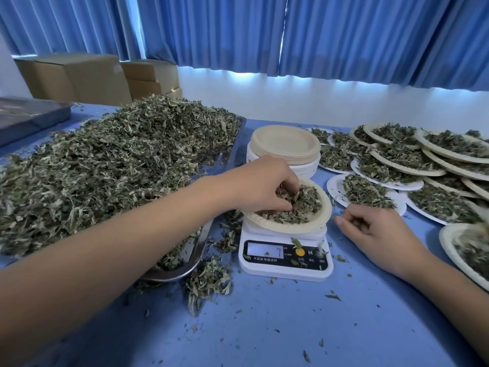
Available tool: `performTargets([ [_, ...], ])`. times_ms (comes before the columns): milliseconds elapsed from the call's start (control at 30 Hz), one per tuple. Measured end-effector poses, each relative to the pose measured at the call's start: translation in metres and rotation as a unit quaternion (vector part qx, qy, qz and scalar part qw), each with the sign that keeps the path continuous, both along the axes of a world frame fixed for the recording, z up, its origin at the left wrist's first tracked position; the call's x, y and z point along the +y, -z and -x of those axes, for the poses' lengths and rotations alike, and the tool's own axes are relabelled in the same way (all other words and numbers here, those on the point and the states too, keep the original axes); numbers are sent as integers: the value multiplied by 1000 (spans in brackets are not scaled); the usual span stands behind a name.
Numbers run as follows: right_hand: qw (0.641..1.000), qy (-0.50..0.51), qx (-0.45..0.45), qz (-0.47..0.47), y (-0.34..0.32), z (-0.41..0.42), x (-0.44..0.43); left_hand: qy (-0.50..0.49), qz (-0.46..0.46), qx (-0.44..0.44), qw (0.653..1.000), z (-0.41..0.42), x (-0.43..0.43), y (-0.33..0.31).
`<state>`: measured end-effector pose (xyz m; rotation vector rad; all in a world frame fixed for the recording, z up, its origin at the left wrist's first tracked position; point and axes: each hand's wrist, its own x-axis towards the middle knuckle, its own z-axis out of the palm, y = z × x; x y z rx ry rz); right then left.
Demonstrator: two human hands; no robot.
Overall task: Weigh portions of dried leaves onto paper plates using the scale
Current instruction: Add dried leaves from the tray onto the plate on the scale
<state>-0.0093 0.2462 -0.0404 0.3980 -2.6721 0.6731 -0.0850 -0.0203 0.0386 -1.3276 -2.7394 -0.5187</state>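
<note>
Right now the left hand (264, 185) reaches in from 8 o'clock, its fingers (287, 190) curled down and pinching a clump of the leaf portion (307, 205) on a paper plate (316, 225). That plate sits on the white scale (284, 266) at the middle of the blue counter (291, 327); the scale's display (264, 250) is lit, but its figure is too blurred to read. The right hand (370, 231) rests on the counter at 3 o'clock of the scale, fingers loosely curled and holding nothing that can be seen. At 9 to 10 o'clock a metal tray (202, 245) carries a big heap of dried leaves (119, 160), with loose bits (209, 280) spilled on the counter at 7 o'clock. A stack of empty plates (284, 143) stands at 12 o'clock, just behind the scale. Filled plates (397, 157) overlap one another from 1 to 3 o'clock. Blue curtains (344, 35) hang at the back, and cardboard boxes (79, 78) stand at 10 o'clock.
</note>
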Motion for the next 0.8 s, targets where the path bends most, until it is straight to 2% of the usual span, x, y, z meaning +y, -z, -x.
performTargets([
  [133, 1000, -8, 2, 0, 0, 0, 1, -25, -31, 24, 999, 3, 7, -6],
  [267, 1000, -9, 4, -1, 1, 0, 1, -42, -110, -5, 993, 9, -1, -16],
  [500, 1000, -4, -1, 1, 0, -1, 0, -48, -189, -59, 979, 13, -16, -11],
  [633, 1000, -1, -2, 4, -2, -3, -2, -43, -265, -109, 957, 15, -23, -13],
  [700, 1000, 2, -6, 5, -3, -4, -2, -42, -267, -128, 954, 15, -27, -15],
  [800, 1000, 3, -9, 6, -4, -4, -4, -39, -210, -144, 966, 16, -30, -15],
])
